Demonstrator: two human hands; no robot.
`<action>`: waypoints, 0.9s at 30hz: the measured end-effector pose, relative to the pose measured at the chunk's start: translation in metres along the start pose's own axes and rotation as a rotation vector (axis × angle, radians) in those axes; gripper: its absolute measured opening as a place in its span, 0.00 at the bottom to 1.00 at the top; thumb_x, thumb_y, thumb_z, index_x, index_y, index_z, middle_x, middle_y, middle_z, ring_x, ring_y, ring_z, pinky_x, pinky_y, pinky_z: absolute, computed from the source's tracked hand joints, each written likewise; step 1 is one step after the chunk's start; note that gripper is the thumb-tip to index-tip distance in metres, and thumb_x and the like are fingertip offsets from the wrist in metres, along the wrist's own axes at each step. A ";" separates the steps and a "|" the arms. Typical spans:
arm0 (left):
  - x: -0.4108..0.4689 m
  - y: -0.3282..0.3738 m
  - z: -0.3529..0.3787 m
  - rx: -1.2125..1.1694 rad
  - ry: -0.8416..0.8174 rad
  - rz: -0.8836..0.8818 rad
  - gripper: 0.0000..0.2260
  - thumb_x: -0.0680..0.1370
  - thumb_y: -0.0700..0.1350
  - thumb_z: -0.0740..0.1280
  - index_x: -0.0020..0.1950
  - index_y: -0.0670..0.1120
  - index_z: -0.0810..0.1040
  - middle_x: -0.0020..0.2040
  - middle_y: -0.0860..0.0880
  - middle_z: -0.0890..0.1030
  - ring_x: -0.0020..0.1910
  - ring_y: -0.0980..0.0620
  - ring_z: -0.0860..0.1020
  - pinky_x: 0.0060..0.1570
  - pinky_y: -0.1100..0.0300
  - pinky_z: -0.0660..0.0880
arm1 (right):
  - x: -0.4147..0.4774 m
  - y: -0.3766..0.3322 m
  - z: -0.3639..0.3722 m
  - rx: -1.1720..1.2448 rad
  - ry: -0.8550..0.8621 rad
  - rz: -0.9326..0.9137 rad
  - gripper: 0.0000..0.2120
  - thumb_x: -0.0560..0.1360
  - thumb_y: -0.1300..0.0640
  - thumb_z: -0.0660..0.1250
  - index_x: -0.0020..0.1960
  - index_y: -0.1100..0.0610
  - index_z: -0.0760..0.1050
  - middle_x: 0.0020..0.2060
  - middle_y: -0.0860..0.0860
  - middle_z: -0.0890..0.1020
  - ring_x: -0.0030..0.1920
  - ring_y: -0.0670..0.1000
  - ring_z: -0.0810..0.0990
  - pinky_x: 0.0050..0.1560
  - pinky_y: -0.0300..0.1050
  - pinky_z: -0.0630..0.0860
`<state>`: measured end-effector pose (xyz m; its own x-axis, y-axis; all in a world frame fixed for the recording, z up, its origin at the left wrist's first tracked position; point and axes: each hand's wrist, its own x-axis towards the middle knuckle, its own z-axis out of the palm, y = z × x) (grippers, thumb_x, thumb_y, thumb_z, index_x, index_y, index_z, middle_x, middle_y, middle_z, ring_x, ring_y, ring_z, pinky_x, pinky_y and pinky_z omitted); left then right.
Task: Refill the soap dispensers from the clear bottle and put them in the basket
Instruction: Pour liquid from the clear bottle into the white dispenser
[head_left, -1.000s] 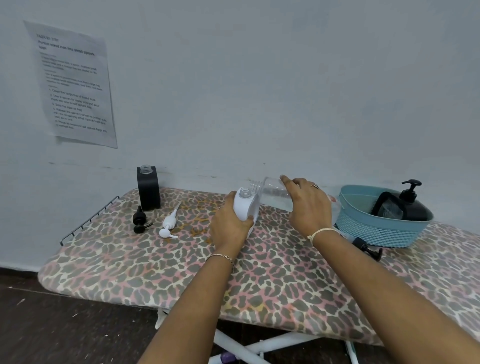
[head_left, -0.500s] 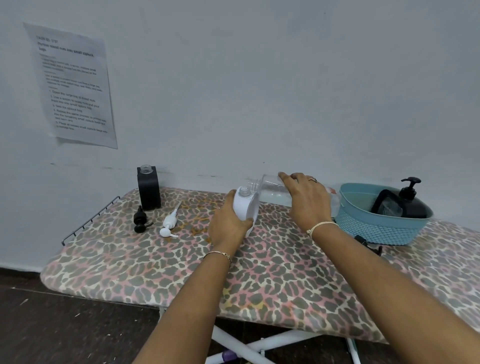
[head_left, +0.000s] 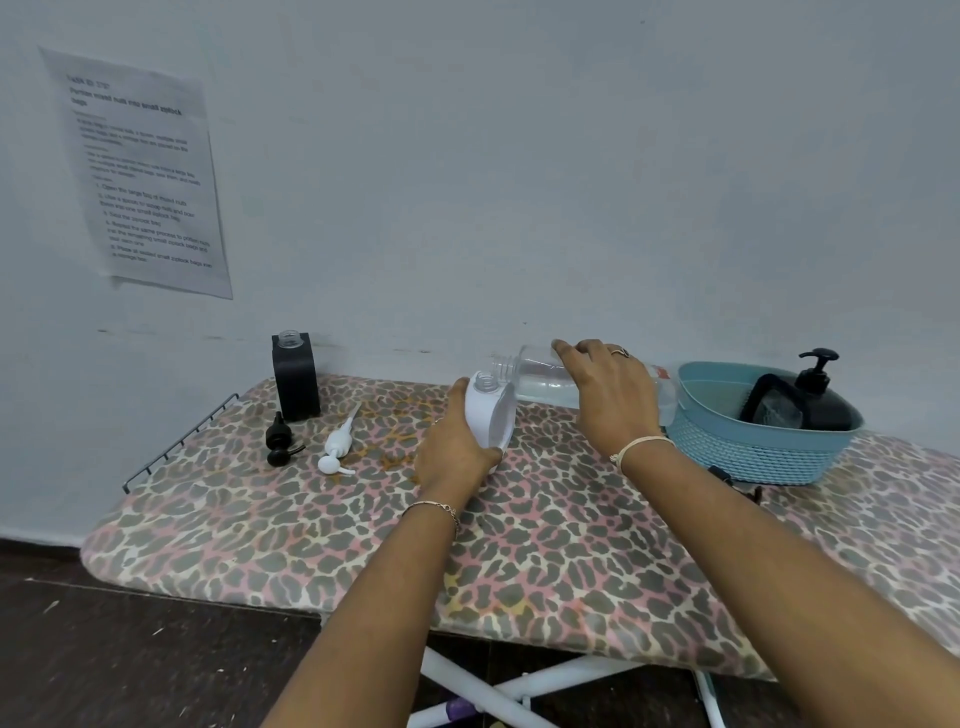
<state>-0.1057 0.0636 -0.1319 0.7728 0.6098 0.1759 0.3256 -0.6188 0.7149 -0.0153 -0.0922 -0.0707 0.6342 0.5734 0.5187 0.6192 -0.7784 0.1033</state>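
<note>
Right hand (head_left: 605, 395) gripping clear bottle (head_left: 540, 379) lying horizontal, mouth pointing left, left hand (head_left: 457, 449) gripping white dispenser (head_left: 491, 415)

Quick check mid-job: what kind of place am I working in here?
Likely a makeshift task station in a plain room: the work surface is an ironing board with a leopard-print cover, set against a bare wall with a printed instruction sheet stuck on it.

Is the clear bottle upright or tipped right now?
Tipped, nearly on its side: the right hand holds the clear bottle with its open neck near the mouth of the white dispenser, which the left hand grips.
</note>
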 end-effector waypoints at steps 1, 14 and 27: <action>0.000 0.000 0.000 0.001 -0.005 -0.001 0.43 0.67 0.50 0.76 0.74 0.60 0.52 0.61 0.47 0.77 0.55 0.41 0.78 0.50 0.48 0.77 | 0.000 0.000 0.000 -0.004 -0.001 -0.001 0.36 0.66 0.69 0.68 0.71 0.54 0.66 0.58 0.56 0.77 0.52 0.58 0.77 0.49 0.48 0.73; 0.006 0.001 -0.002 -0.069 -0.060 0.007 0.43 0.68 0.44 0.76 0.75 0.58 0.53 0.62 0.46 0.76 0.54 0.42 0.77 0.44 0.55 0.72 | 0.004 0.000 -0.002 -0.037 -0.033 -0.014 0.36 0.66 0.68 0.69 0.72 0.53 0.64 0.59 0.56 0.76 0.52 0.58 0.77 0.49 0.48 0.73; 0.008 0.000 -0.005 -0.086 -0.080 0.047 0.42 0.66 0.41 0.76 0.73 0.55 0.56 0.59 0.45 0.76 0.50 0.42 0.77 0.45 0.53 0.77 | 0.007 -0.002 -0.008 -0.094 -0.055 -0.020 0.32 0.69 0.64 0.69 0.71 0.53 0.64 0.57 0.56 0.76 0.52 0.57 0.77 0.50 0.48 0.73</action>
<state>-0.1019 0.0710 -0.1276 0.8284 0.5373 0.1584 0.2426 -0.5990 0.7631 -0.0160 -0.0885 -0.0607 0.6483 0.6001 0.4686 0.5876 -0.7857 0.1932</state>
